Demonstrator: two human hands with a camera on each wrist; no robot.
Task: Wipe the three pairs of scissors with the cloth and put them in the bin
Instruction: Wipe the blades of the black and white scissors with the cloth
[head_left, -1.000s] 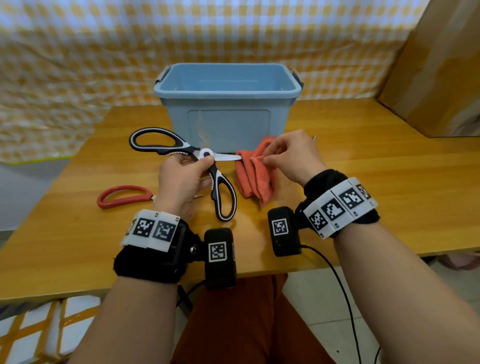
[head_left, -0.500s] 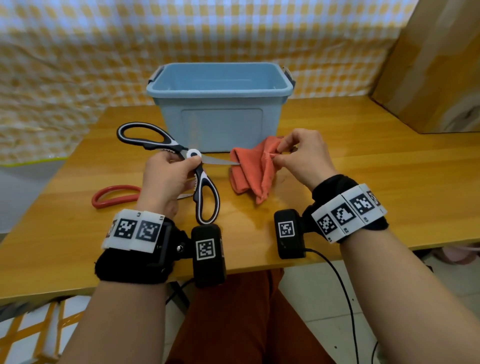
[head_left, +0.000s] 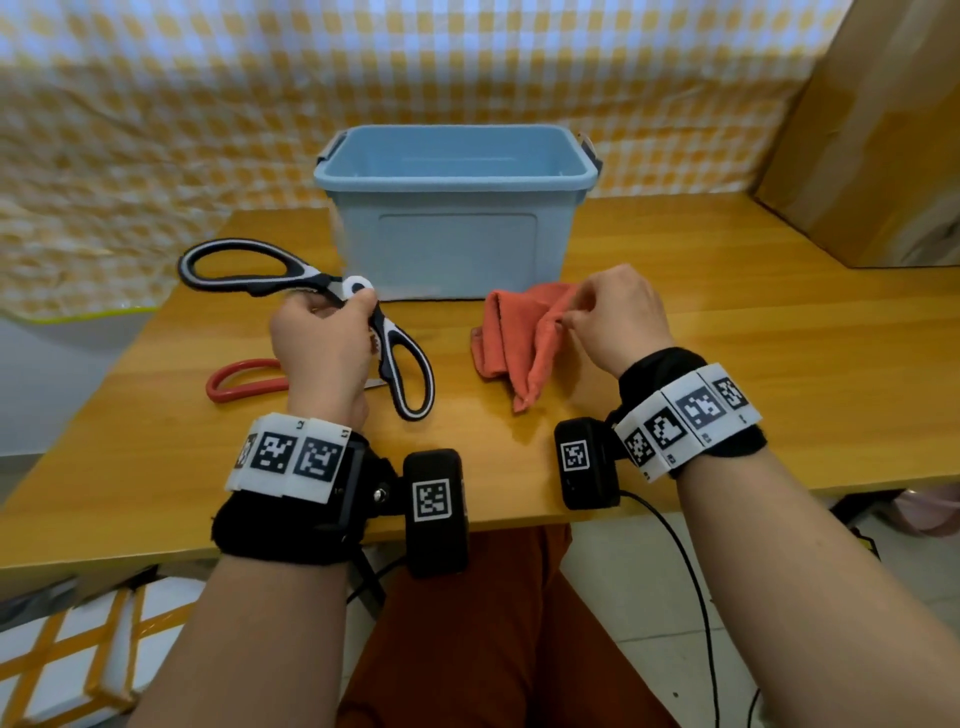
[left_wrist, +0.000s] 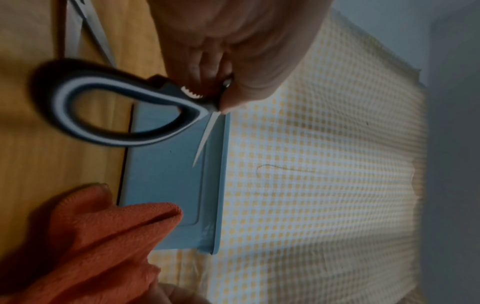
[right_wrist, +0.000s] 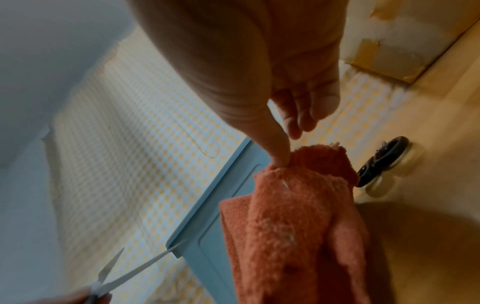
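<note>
My left hand grips the black-and-white scissors at the pivot and holds them above the table, handles spread. In the left wrist view their blade points at the light blue bin. To the right, my right hand pinches the top of the orange cloth, which hangs folded onto the table, apart from the blades. Red-handled scissors lie on the table behind my left hand. The right wrist view shows black-handled scissors lying on the table beyond the cloth.
The bin stands open at the back middle of the wooden table, and what I see of its inside is bare. A cardboard box stands at the back right. A yellow checked sheet hangs behind. The table's front edge lies under my wrists.
My hands have moved apart. The black-and-white scissors went left and their blade came out of the cloth, which went right with my right hand.
</note>
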